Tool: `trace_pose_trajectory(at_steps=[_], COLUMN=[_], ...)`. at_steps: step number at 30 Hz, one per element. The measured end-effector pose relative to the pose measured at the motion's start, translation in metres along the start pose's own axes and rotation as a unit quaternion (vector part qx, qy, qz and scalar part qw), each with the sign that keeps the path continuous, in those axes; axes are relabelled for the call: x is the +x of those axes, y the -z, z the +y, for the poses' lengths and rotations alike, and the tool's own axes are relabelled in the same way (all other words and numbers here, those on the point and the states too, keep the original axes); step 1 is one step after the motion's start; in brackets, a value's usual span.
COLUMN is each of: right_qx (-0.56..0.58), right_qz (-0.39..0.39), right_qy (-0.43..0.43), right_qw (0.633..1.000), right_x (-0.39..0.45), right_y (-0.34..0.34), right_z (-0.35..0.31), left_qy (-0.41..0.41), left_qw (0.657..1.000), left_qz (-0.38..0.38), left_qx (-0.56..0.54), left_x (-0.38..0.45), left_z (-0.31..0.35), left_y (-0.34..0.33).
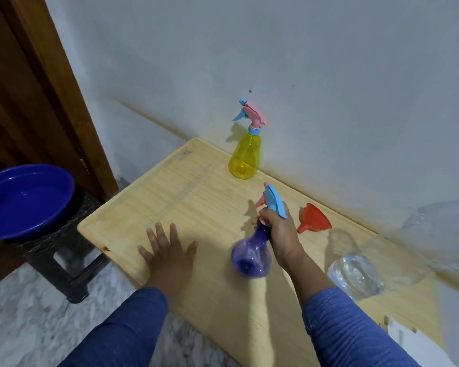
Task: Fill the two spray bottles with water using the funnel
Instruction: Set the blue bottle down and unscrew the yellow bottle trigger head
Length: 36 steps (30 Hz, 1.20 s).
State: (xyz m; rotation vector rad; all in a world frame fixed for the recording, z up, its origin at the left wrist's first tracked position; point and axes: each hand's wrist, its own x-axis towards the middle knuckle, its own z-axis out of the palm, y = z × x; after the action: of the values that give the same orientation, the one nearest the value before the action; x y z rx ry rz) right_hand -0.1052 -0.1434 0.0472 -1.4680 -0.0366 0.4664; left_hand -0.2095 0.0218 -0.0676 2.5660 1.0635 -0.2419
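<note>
Right hand grip is wrapped round the neck of the translucent purple plastic spray bottle, just under its blue-and-pink trigger head. The bottle is tilted, base swung toward the camera, and looks lifted off the pale wooden surface; contact is hard to confirm. Left hand lies flat with fingers spread on the surface, left of the grip, holding nothing.

Risks, as I judge them:
- The trigger head is still on. Unscrewing needs a second hand on the body; one-handed, the bottle twists or slips.
- The grip sits high on the neck, so the base can swing into the clear plastic water bottle lying just right of the wrist and roll it.
- The small orange plastic funnel lies tipped on its side just right of the grip and would knock off easily.
- The funnel spout is narrow, so a fast pour overflows onto the surface.

Containers:
- Purple bottle: looks empty, no waterline visible.
- Yellow translucent spray bottle with a pink-and-blue head, upright beyond the grip near the wall: capped, level unreadable.
- Clear bottle on its side: appears to hold water; amount unclear, blurred.
- Blue plastic basin on a dark stool far left of the grip: holds water.
- More clear plastic at the far right is too blurred to identify.
</note>
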Motion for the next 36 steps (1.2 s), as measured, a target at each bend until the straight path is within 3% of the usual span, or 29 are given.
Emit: trace_pose_trajectory(at_steps=[2,4,6,8,11,16,21,28,36], right_qx=[-0.001,0.004,0.013,0.022,0.04,0.002,0.005,-0.21,-0.216], right_qz=[0.003,0.01,0.02,0.028,0.039,0.072,0.14,0.221,0.235], right_qy=[0.035,0.05,0.054,0.063,0.076,0.095,0.129,0.179,0.167], right_qw=[0.999,0.999,0.998,0.997,0.996,0.993,0.982,0.935,0.933], right_x=[0.001,0.003,0.005,0.006,0.006,0.011,0.016,0.042,0.101], right_y=[0.002,0.004,0.006,0.006,0.005,-0.001,-0.008,-0.01,0.013], right_z=[-0.005,-0.007,-0.008,-0.009,-0.011,-0.012,-0.009,0.015,0.009], left_qy=[-0.043,-0.142,-0.246,-0.299,-0.324,-0.345,-0.38,-0.406,-0.418], left_qw=[0.997,0.981,0.948,0.909,0.875,0.859,0.849,0.839,0.817], left_qz=[0.053,0.057,0.018,-0.052,-0.122,-0.145,-0.146,-0.147,-0.149], left_qx=[-0.037,-0.119,-0.201,-0.284,-0.338,-0.35,-0.335,-0.332,-0.368], left_x=[0.002,0.005,0.006,0.003,-0.001,0.0,0.023,0.063,0.11], left_z=[0.009,0.024,0.04,0.055,0.071,0.08,0.085,0.11,0.159], left_y=[0.003,0.01,0.019,0.028,0.04,0.05,0.047,0.041,0.02])
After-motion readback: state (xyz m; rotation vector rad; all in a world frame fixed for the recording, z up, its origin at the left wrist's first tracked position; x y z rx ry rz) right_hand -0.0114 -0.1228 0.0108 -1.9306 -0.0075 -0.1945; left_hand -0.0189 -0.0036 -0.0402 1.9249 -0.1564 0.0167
